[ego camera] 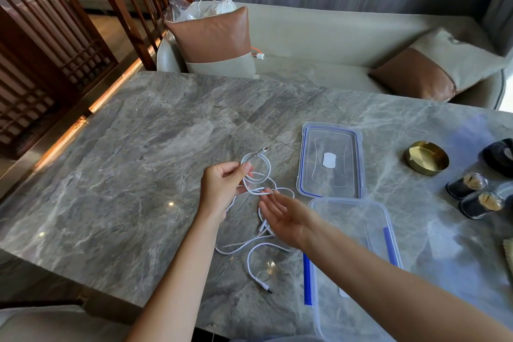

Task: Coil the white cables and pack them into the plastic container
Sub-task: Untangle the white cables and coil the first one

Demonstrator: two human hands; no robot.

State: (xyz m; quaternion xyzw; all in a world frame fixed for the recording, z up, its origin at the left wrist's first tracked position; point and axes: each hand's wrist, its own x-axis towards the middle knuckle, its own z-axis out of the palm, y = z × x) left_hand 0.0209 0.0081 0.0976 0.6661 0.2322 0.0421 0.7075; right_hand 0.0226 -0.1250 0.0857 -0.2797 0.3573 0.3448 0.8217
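Left hand (222, 186) pinches a small loop of the white cable (256, 172) above the bench (125, 147); right hand (283, 219), open and relaxed, touches a strand with its fingertips. Loose length trails toward 6 o'clock. Open plastic container (358, 230) lies at 3 o'clock. Risk: trailing strands cross, so pulling could knot them.
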